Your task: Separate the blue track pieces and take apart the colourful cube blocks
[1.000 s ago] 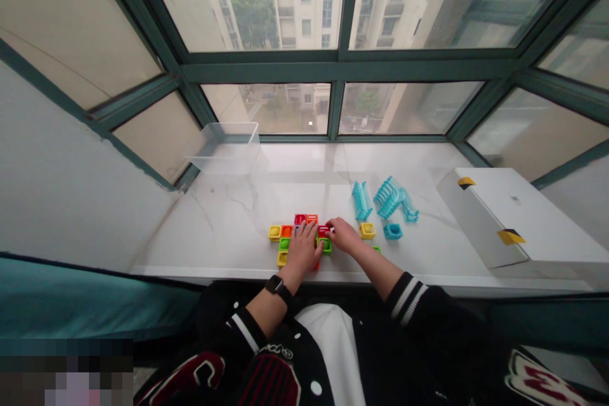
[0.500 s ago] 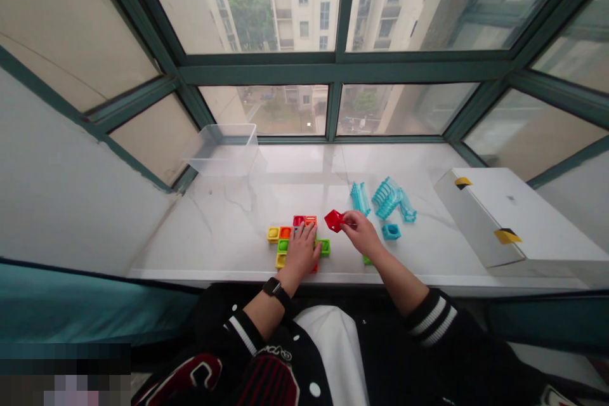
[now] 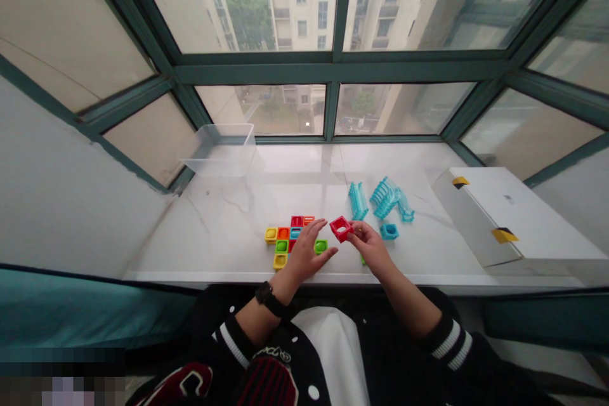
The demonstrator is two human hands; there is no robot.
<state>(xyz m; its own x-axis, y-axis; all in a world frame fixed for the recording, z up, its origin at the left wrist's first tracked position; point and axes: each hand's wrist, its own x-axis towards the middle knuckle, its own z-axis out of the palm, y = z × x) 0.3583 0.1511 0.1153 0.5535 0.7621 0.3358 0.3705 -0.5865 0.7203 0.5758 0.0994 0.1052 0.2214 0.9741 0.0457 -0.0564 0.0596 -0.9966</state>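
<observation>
My right hand (image 3: 368, 244) pinches a red square block (image 3: 340, 228) and holds it just above the white marble sill (image 3: 228, 216). My left hand (image 3: 307, 252) hovers open beside it, fingers spread toward the block, over a flat cluster of joined coloured blocks (image 3: 289, 240) in yellow, orange, red, green and blue. A green block (image 3: 320, 245) sits at the cluster's right end, under my left fingers. A black watch is on my left wrist.
Several light-blue ribbed track pieces (image 3: 380, 198) and a small blue block (image 3: 389, 231) lie to the right. A white box (image 3: 504, 219) stands at the far right. A clear plastic tub (image 3: 222, 149) sits at the back left by the window.
My right hand pulled the red block off the cluster, lifted it and turned it. My left hand lifted from pressing the cluster and opened toward the block.
</observation>
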